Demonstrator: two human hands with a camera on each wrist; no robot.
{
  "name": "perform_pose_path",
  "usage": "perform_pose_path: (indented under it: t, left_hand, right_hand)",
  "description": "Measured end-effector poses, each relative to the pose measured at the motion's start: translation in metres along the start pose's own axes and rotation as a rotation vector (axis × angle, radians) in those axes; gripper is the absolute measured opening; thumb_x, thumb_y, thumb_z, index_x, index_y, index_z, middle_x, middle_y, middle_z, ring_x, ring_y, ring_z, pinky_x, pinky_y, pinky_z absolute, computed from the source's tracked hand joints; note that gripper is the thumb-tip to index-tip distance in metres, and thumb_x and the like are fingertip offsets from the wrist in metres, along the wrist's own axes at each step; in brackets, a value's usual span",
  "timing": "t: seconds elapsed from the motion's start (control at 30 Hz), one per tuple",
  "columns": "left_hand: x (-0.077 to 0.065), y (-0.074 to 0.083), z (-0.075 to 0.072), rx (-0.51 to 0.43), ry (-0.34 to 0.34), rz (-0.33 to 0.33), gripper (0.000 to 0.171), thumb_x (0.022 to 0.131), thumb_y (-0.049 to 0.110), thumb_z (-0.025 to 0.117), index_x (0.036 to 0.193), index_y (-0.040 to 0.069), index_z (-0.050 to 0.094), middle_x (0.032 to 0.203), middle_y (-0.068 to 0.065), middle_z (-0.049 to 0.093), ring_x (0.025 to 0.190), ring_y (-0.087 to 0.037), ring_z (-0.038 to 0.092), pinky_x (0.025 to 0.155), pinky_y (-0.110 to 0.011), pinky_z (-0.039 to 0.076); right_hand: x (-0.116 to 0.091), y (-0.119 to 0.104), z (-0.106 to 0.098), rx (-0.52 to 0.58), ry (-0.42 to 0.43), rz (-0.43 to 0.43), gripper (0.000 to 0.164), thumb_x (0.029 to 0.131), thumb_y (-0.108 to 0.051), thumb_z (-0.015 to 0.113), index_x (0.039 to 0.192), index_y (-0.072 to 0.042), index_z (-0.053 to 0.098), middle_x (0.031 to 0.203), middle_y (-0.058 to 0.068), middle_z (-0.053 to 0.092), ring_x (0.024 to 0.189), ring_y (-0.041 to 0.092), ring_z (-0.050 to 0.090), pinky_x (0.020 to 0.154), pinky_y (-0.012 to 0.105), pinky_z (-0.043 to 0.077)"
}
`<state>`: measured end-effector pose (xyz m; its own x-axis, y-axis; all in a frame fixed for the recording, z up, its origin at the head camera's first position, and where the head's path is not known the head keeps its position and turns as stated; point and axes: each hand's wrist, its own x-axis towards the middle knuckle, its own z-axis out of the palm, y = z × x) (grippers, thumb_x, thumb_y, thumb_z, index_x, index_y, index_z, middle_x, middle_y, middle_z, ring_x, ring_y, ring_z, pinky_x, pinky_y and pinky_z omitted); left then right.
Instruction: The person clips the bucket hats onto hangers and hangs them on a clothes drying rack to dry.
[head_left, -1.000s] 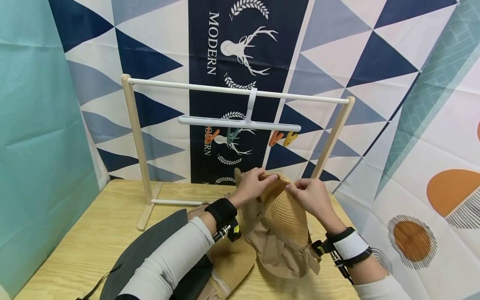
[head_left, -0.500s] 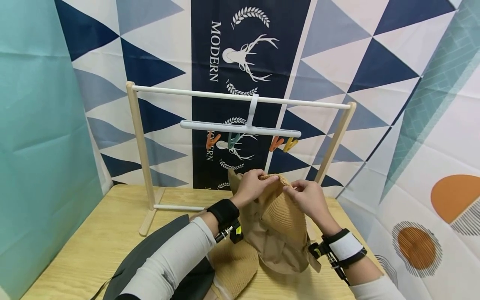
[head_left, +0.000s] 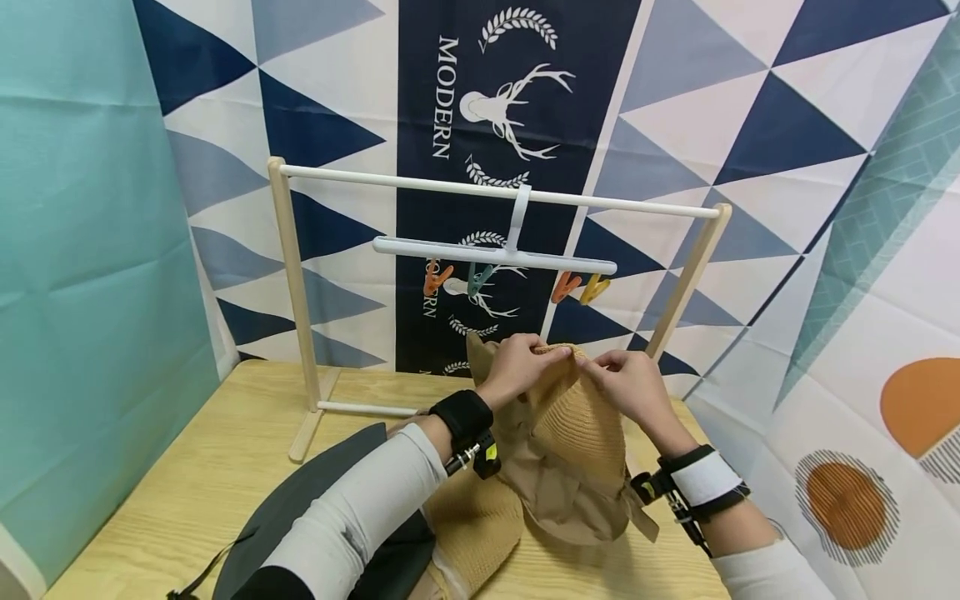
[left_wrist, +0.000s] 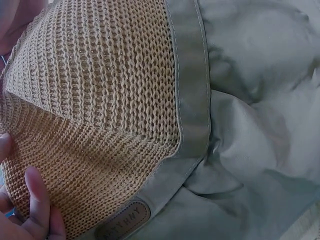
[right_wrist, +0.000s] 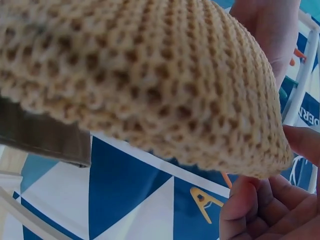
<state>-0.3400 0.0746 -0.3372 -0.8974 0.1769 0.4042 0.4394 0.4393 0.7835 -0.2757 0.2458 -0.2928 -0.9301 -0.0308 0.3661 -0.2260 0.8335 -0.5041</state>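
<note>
A tan knitted sun hat with a beige cloth brim hangs from both hands over the table. My left hand pinches the top of its crown from the left. Close beside it, my right hand pinches the same folded edge from the right. In the left wrist view the knitted crown meets a stitched band with a small label. The right wrist view shows the right hand's thumb and fingers at the crown's tip.
A white hanger with several coloured clips hangs on a wood-and-white rack behind the hands. Under the left forearm lie a dark grey hat with a cord and another tan knitted hat on the wooden table.
Both hands keep hold of the hat's crown, and their fingertips have come closer together along its top edge. The head view has shifted slightly.
</note>
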Motion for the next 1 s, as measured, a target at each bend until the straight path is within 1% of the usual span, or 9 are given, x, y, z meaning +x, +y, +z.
perform_pose_path:
  t: [0.17,0.27,0.4,0.5,0.6,0.77,0.83,0.9,1.0]
  left_hand:
    - [0.005,0.0,-0.002,0.027,-0.002,-0.019,0.045,0.087,0.046,0.07,0.06,0.016,0.05,0.055,0.009,0.035,0.049,-0.006,0.039,0.048,-0.018,0.03]
    - [0.007,-0.001,-0.002,0.031,0.002,-0.022,0.044,0.087,0.047,0.07,0.06,0.017,0.051,0.055,0.01,0.037,0.051,-0.006,0.041,0.051,-0.018,0.032]
    - [0.009,-0.002,-0.001,0.028,0.005,-0.02,0.046,0.086,0.046,0.07,0.058,0.017,0.049,0.054,0.01,0.036,0.05,-0.006,0.04,0.051,-0.019,0.032]
    - [0.01,-0.002,-0.001,0.033,-0.003,-0.024,0.049,0.087,0.047,0.07,0.057,0.017,0.044,0.053,0.009,0.033,0.049,-0.007,0.039,0.049,-0.019,0.031]
    - [0.011,-0.004,-0.003,0.035,-0.001,-0.03,0.05,0.087,0.047,0.069,0.057,0.019,0.043,0.053,0.009,0.032,0.049,-0.006,0.037,0.048,-0.019,0.03]
    - [0.014,-0.005,-0.002,0.04,-0.01,-0.044,0.049,0.087,0.049,0.069,0.058,0.018,0.045,0.053,0.009,0.033,0.049,-0.006,0.037,0.048,-0.019,0.029]
    - [0.014,-0.004,-0.001,0.038,-0.014,-0.05,0.048,0.087,0.049,0.069,0.059,0.018,0.046,0.053,0.009,0.034,0.049,-0.006,0.038,0.048,-0.019,0.03]
    - [0.014,-0.005,-0.001,0.038,-0.008,-0.053,0.048,0.087,0.049,0.069,0.058,0.018,0.045,0.053,0.009,0.034,0.049,-0.006,0.039,0.048,-0.019,0.03]
    - [0.015,-0.006,-0.002,0.048,0.008,-0.05,0.049,0.086,0.049,0.07,0.057,0.018,0.044,0.053,0.009,0.034,0.05,-0.007,0.041,0.049,-0.019,0.032]
  right_hand:
    - [0.007,0.0,-0.004,0.016,-0.024,0.016,0.043,0.095,-0.042,0.062,0.093,-0.002,0.077,0.075,0.008,0.071,0.061,0.013,0.053,0.054,0.027,0.041]
    - [0.012,0.001,-0.006,0.027,-0.032,0.048,0.04,0.095,-0.04,0.062,0.098,-0.003,0.077,0.075,0.008,0.071,0.059,0.013,0.055,0.053,0.027,0.044]
    - [0.017,0.003,-0.01,0.04,-0.06,0.099,0.044,0.095,-0.043,0.06,0.104,-0.002,0.074,0.075,0.011,0.071,0.06,0.013,0.059,0.055,0.027,0.047]
    - [0.021,0.005,-0.012,0.031,-0.069,0.121,0.049,0.095,-0.046,0.059,0.106,0.0,0.071,0.073,0.011,0.071,0.061,0.013,0.057,0.055,0.027,0.044]
    - [0.026,0.005,-0.011,0.024,-0.072,0.13,0.049,0.095,-0.046,0.058,0.105,0.0,0.071,0.067,0.007,0.069,0.057,0.015,0.055,0.053,0.028,0.041]
    - [0.028,0.006,-0.013,0.016,-0.078,0.143,0.049,0.096,-0.046,0.057,0.104,0.0,0.071,0.065,0.005,0.068,0.056,0.016,0.058,0.053,0.028,0.043]
    - [0.029,0.007,-0.013,0.015,-0.078,0.141,0.049,0.096,-0.045,0.057,0.103,0.001,0.07,0.066,0.007,0.068,0.057,0.017,0.06,0.054,0.028,0.044]
    - [0.03,0.008,-0.014,0.015,-0.078,0.143,0.049,0.096,-0.045,0.057,0.104,0.002,0.07,0.065,0.004,0.067,0.057,0.016,0.059,0.053,0.028,0.044]
    - [0.033,0.01,-0.016,0.018,-0.061,0.152,0.048,0.096,-0.044,0.058,0.107,0.001,0.069,0.065,0.004,0.067,0.057,0.016,0.057,0.052,0.028,0.042]
